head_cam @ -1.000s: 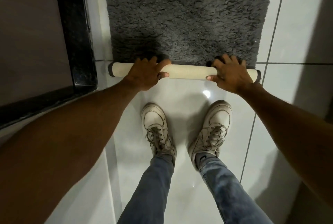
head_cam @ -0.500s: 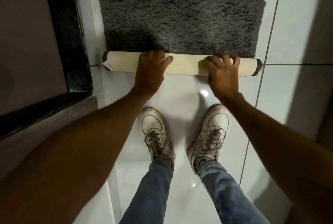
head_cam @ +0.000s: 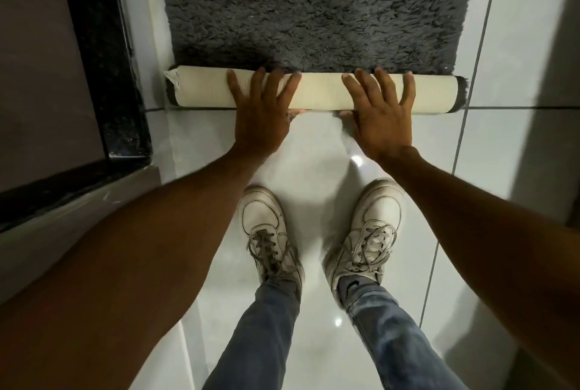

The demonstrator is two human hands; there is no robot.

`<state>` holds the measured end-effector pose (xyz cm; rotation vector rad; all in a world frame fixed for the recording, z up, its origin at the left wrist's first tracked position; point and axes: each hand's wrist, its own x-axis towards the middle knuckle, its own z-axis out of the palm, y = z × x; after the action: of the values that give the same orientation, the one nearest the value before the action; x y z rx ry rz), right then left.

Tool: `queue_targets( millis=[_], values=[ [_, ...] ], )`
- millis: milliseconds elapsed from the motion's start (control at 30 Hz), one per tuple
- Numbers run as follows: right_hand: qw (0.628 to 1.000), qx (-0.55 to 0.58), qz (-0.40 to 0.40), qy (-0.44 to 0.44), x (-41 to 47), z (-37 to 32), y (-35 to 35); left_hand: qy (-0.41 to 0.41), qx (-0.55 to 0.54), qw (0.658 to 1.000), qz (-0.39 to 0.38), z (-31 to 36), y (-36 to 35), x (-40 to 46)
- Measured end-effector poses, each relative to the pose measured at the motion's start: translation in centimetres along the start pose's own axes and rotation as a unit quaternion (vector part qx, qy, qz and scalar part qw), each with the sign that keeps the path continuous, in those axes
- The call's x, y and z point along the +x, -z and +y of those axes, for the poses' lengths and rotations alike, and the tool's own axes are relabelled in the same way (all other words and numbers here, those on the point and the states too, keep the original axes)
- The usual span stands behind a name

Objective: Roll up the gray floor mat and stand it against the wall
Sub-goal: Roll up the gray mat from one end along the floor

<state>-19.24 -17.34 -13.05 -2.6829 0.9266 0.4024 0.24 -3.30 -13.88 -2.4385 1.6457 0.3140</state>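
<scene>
The gray shaggy floor mat (head_cam: 314, 6) lies flat on the white tiles, reaching away from me. Its near end is wound into a tight roll (head_cam: 320, 92) with the cream ribbed backing outward and gray pile showing at both ends. My left hand (head_cam: 260, 110) lies palm-down on the left half of the roll, fingers spread over its top. My right hand (head_cam: 379, 116) presses the right half the same way. Both thumbs sit low at the roll's near side.
A black stone threshold (head_cam: 103, 59) and a dark door panel run along the left of the mat. My two white sneakers (head_cam: 266, 232) (head_cam: 370, 232) stand on glossy tile (head_cam: 314, 154) just behind the roll. A shadowed vertical surface (head_cam: 552, 75) borders the right.
The roll has grown thicker and moved away from me over the mat. My hands went from curled around it to lying flat on top with fingers spread.
</scene>
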Motion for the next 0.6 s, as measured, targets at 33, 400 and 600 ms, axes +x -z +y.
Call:
queue_targets(
  millis=[33,400,600],
  values=[
    [1.0,0.006,0.011,0.001,0.2,0.1,0.3,0.003,0.003,1.0,0.006,-0.1,0.1,0.1],
    [0.967,0.083,-0.241,0.025,1.4,2.0,6.0,-0.02,-0.093,0.976,-0.196,0.7,5.6,0.0],
    [0.996,0.065,-0.065,0.014,3.2,2.3,7.6,0.013,-0.135,0.988,-0.075,0.8,6.8,1.5]
  ],
)
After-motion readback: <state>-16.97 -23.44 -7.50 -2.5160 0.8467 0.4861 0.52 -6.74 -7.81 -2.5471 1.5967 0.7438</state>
